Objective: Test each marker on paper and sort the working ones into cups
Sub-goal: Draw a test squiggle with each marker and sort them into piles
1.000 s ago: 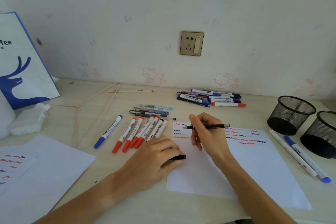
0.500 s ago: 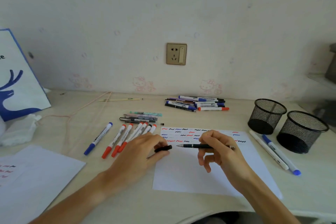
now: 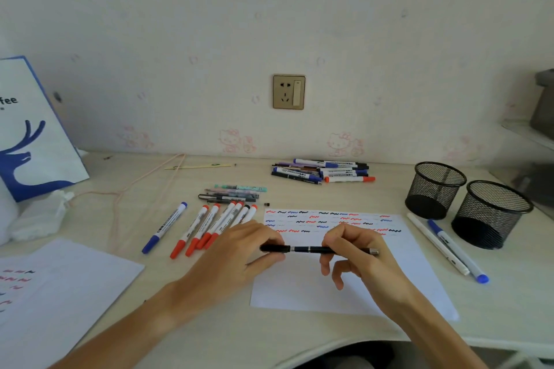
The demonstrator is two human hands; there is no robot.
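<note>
Cap now pushed onto black pen point(image 3: 329, 249), left hand point(image 3: 239, 252) grip pinching cap end, right hand point(image 3: 359, 249) grip clasping barrel

- Wall point(image 3: 389, 39): pale cream, with faint pink cartoon-cat prints along its base.
- Socket plate point(image 3: 289, 92): gold-coloured, mounted mid-wall above the worktop point(image 3: 209, 338).
- Worktop: light wood-grain finish, curved front edge.
- Shelf point(image 3: 527, 132): at far right, partly in view.
- Lighting: soft, even.

"fee" on blue-and-white bag point(image 3: 36, 141)
</note>
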